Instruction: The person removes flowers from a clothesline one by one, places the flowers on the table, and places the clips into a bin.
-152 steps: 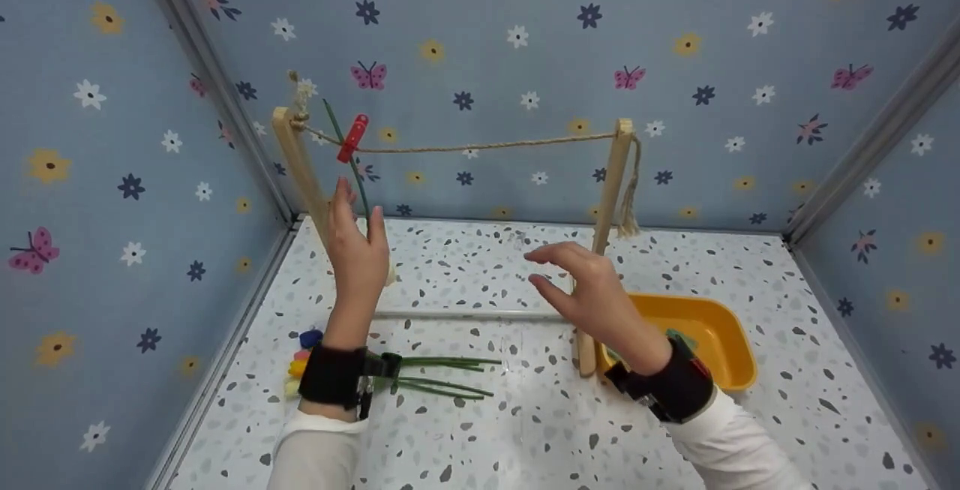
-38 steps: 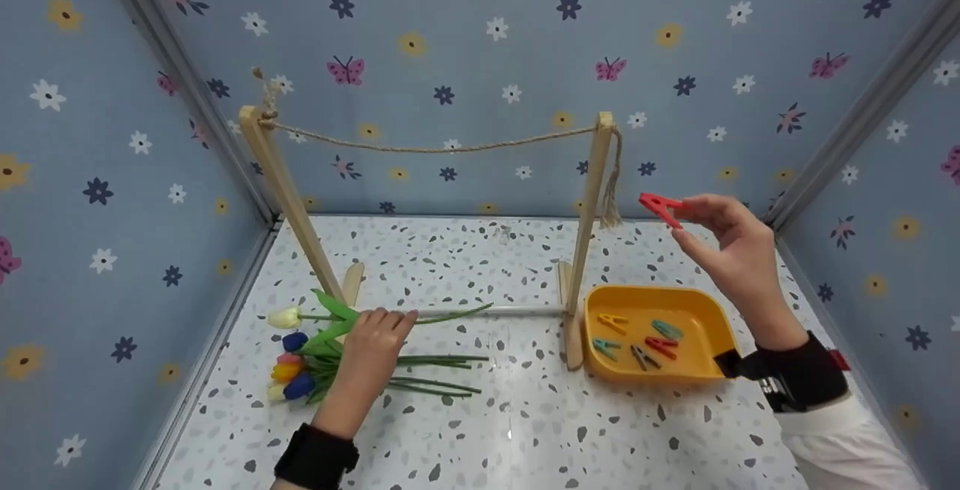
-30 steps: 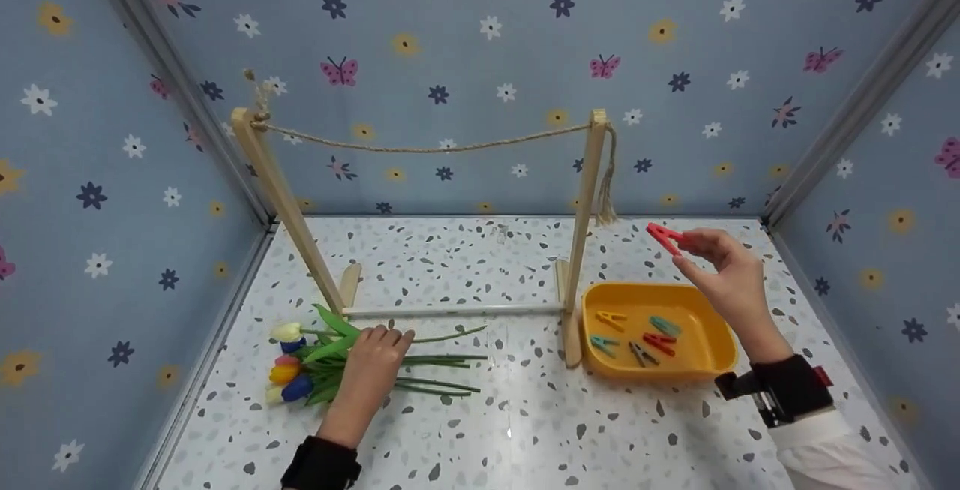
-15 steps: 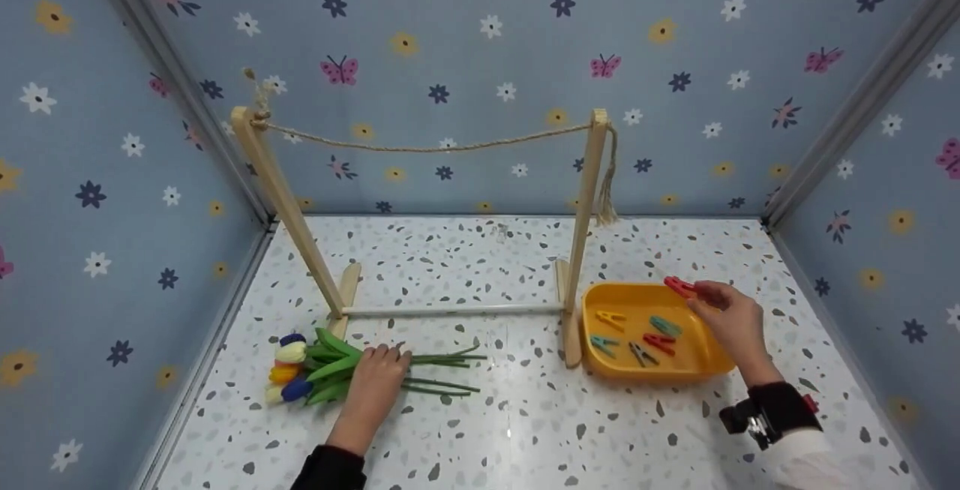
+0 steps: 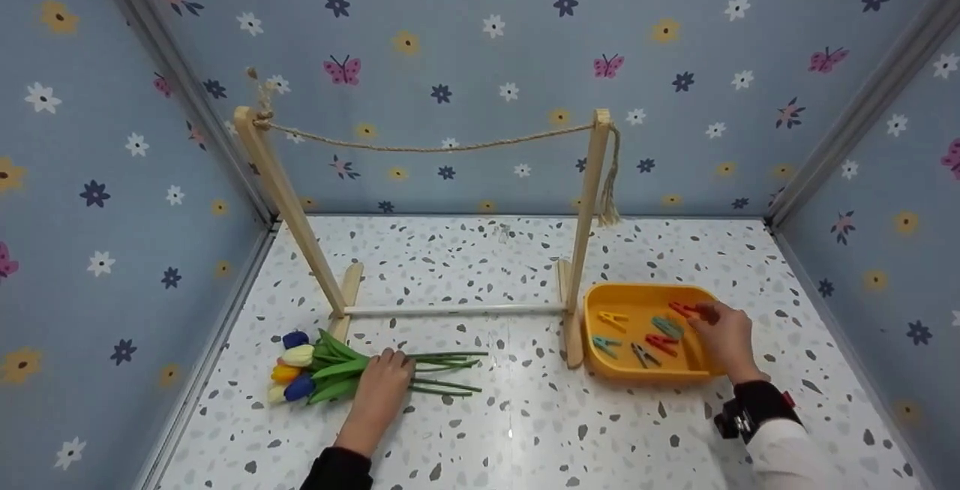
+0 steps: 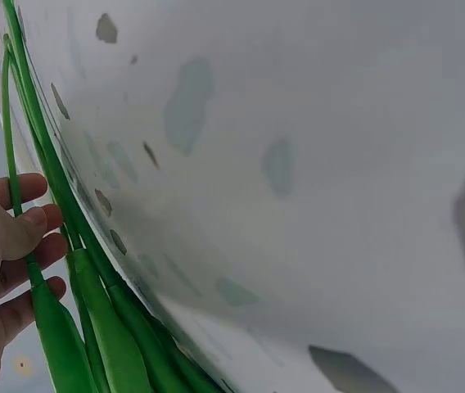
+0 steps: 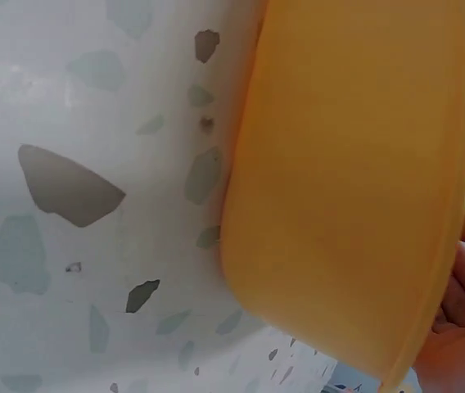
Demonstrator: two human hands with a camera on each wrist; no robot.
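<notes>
My left hand point(image 5: 384, 385) is over the bunch of artificial tulips lying on the table at left. In the left wrist view its thumb and fingers pinch a thin green stem point(image 6: 10, 131), while the other stems lie beside it. The white tulip point(image 5: 298, 356) rests on top of the bunch, near a blue tulip point(image 5: 300, 386) and an orange one point(image 5: 284, 373). My right hand point(image 5: 727, 336) reaches over the right side of the yellow tray point(image 5: 645, 374), pinching a red clothespin point(image 5: 682, 309) low inside it. In the right wrist view the tray wall hides the fingertips.
Behind the hands stands a wooden frame, with its left post point(image 5: 289, 205), right post point(image 5: 587, 212), sagging rope point(image 5: 420, 149) and white bottom bar point(image 5: 457, 310). Loose in the tray lie a yellow clothespin point(image 5: 613, 317), another red clothespin point(image 5: 661, 344) and several others.
A red clothespin and a stem hung on the rope earlier; the rope is bare now. My right hand has lowered the clothespin into the tray. My left hand has brought the white tulip down onto the bunch.
</notes>
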